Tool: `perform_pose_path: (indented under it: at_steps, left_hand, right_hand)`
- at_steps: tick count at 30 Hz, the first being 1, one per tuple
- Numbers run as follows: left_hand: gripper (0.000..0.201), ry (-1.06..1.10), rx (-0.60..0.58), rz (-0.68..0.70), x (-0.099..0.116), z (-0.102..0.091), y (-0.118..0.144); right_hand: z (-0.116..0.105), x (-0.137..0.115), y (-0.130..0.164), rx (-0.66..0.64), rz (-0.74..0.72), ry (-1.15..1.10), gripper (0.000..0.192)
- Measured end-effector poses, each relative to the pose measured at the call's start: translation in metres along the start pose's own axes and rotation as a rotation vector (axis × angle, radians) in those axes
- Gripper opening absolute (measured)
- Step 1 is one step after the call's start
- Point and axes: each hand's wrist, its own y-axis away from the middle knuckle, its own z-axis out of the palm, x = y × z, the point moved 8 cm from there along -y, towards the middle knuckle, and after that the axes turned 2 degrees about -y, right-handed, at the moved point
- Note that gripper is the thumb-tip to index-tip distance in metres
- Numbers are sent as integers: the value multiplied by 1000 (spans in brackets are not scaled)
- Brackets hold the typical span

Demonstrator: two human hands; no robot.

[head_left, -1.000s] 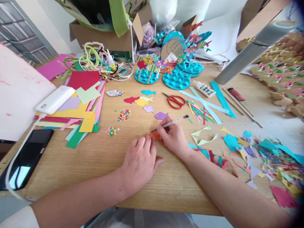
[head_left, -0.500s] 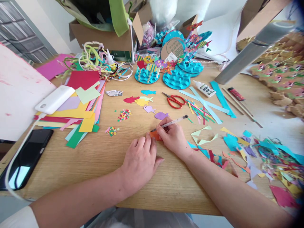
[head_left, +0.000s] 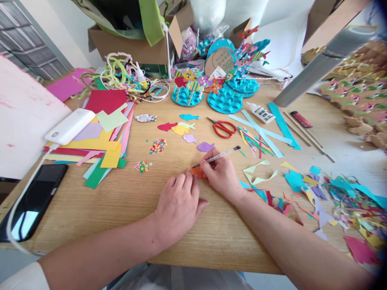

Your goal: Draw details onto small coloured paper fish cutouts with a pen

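Observation:
My right hand [head_left: 223,174] is closed round a slim pen [head_left: 224,154], its tip down at a small piece of orange paper [head_left: 198,172]. The fingertips of my left hand [head_left: 179,203] lie on the paper's left edge, fingers stretched out flat, thumb apart. Much of the orange paper is hidden under both hands. Just beyond my right hand is a purple paper fish [head_left: 205,146]. Farther off lie a lilac fish [head_left: 190,139], a yellow fish [head_left: 180,129], a red fish [head_left: 167,127] and a blue fish [head_left: 189,117].
Red-handled scissors [head_left: 223,129] and a white glue bottle [head_left: 261,112] lie beyond my right hand. Coloured paper scraps [head_left: 294,181] spread to the right. At left are stacked coloured sheets [head_left: 105,100], a white power bank [head_left: 71,125] and a phone [head_left: 36,197]. Blue egg-carton bases [head_left: 224,100] stand behind.
The pen tip has shifted very slightly right along the orange paper. My left hand stays in place.

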Motion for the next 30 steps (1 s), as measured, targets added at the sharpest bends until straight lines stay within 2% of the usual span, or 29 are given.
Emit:
perform_pose_path:
  at_steps: [30]
  left_hand:
    - [57,-1,-8,-2,0,1,-1]
  right_hand:
    - [-1,0,0,12,2,7,9]
